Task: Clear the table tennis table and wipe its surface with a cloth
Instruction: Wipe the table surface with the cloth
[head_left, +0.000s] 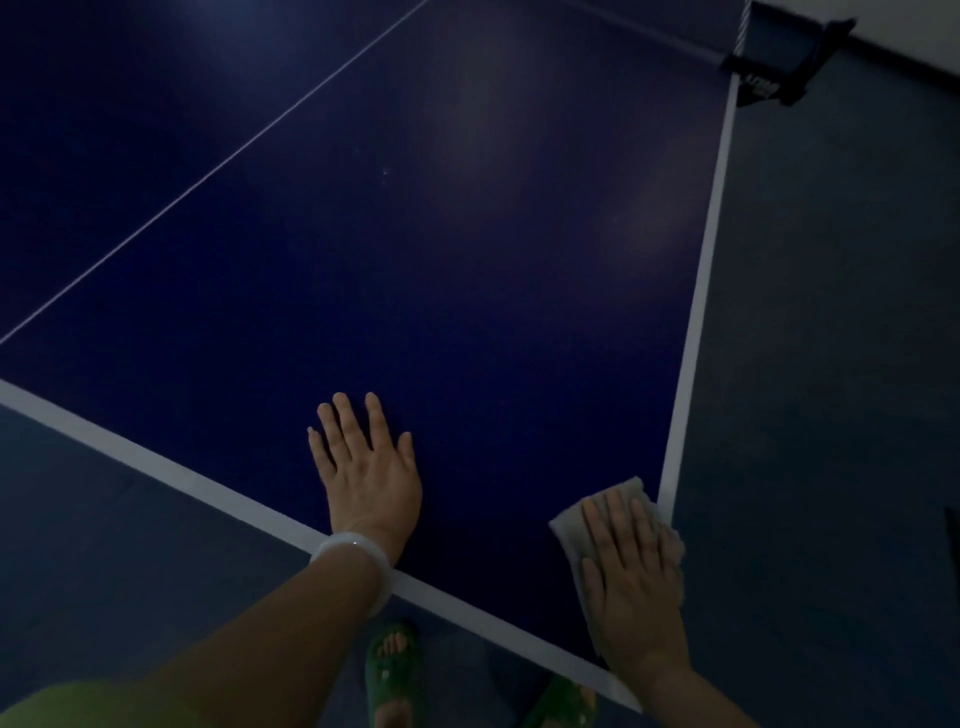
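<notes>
Head-camera view is looking down over the near right corner of a dark blue table tennis table (415, 234), with its white border lines running along the near edge and the right edge, and a thin white centre line crossing the surface diagonally toward the upper middle. The left hand (363, 467) is lying flat on the blue surface just inside the near border, fingers straight and slightly spread, gripping nothing; a pale bracelet (353, 564) is sitting around its wrist right over the white edge line. The right hand (631, 577) is pressing palm-down with straight fingers on a light grey cloth (613, 501), which is lying flat on the table at the corner, touching the right border line; the cloth's far edge is showing beyond the fingertips, and part of it is showing to the left of the hand. The two hands are resting well apart on the same surface. At the far upper right, a black net clamp (779, 67) is gripping the table's side edge, with a strip of net post rising from it. Below the near edge, green sandals (392, 670) are standing on the dim blue-grey floor (831, 364). A yellow-green sleeve (78, 706) is filling the lower left corner.
</notes>
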